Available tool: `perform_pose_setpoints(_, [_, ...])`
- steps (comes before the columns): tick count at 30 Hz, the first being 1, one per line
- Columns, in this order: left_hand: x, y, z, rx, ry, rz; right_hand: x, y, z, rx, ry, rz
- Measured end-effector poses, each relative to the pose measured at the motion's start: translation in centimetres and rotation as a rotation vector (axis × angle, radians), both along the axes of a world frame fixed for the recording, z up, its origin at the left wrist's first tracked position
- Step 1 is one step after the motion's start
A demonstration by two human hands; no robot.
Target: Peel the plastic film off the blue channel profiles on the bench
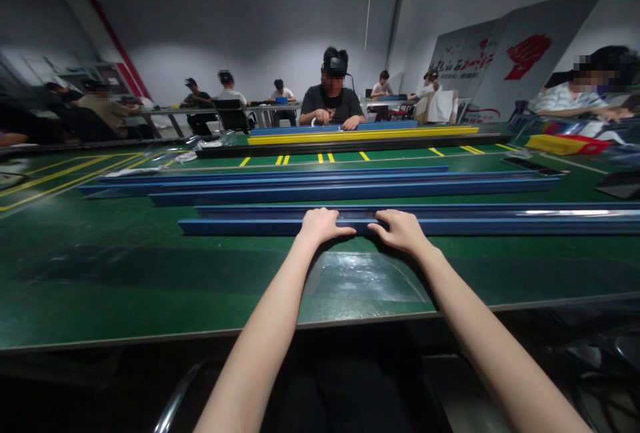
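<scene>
A long blue channel strip (250,226) lies across the green table in front of me and runs off toward the right edge. My left hand (321,224) grips its near wall, thumb along the front face and fingers hooked over the top into the trough. A short gap to the right, my right hand (399,228) holds the same wall in a mirrored way, its thumb pointing at the other one. The fingertips of both hands are hidden behind the wall. Beneath my wrists, a clear plastic sheet (365,277) lies flat on the tabletop.
Farther back lie more blue strips (350,188), a black strip (320,148) and a yellow strip (360,135). A dark flat object (533,166) and a yellow tray (555,144) are at right. Across the table sits a co-worker (331,96); the table's front edge (225,334) is near me.
</scene>
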State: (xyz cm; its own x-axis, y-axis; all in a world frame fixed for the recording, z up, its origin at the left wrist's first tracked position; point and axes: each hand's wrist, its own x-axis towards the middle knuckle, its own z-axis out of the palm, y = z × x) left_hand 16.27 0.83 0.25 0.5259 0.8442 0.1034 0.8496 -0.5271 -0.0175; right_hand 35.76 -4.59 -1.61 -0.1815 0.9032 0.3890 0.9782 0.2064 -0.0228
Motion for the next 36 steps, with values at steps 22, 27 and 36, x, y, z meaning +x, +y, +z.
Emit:
perform_pose_setpoints(22, [-0.04,0.00,-0.02,0.004,0.003,-0.007,-0.09,-0.10,0.10,0.001,-0.004,0.001])
perform_pose_setpoints(27, [-0.09,0.03,-0.04,-0.003,0.001,-0.011,-0.11,-0.14,0.22,-0.008,-0.007,-0.005])
perform_pose_setpoints(36, [-0.03,-0.02,0.03,-0.009,0.005,-0.003,-0.08,-0.13,0.16,-0.007,-0.007,0.000])
